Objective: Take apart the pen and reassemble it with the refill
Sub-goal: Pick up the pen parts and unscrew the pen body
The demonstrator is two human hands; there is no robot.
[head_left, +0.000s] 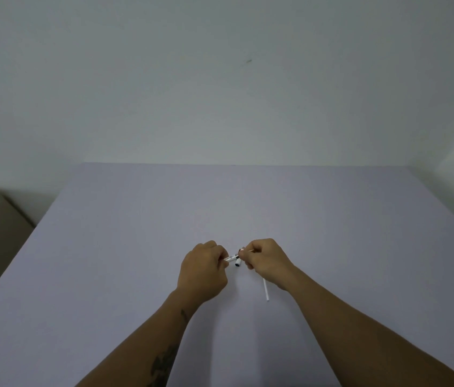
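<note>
Seen from above, two bare forearms reach forward over a pale lavender table [136, 247], and the hands meet close together above its middle. The left hand [203, 270] is curled into a loose fist, its thumb and fingertips pinched on one end of a small pen [233, 257]. The right hand [266, 258] is curled the same way, its fingertips gripping the other end, so the pen bridges the narrow gap between the two hands. Only a short stretch of the pen shows there: a white or clear barrel with a dark band, and a small round dark-centred end facing down just below the right fingertips. Whether the pen's parts are joined or already separated cannot be told, as the fingers hide most of it. No brand, label or writing can be read on it; it is too small in view.

Just below the right hand, beside the right wrist, a thin white refill tube [266, 289] lies flat on the table, partly hidden by the wrist at its upper end, untouched by either hand. A dark tattoo [163, 364] marks the left forearm.
</note>
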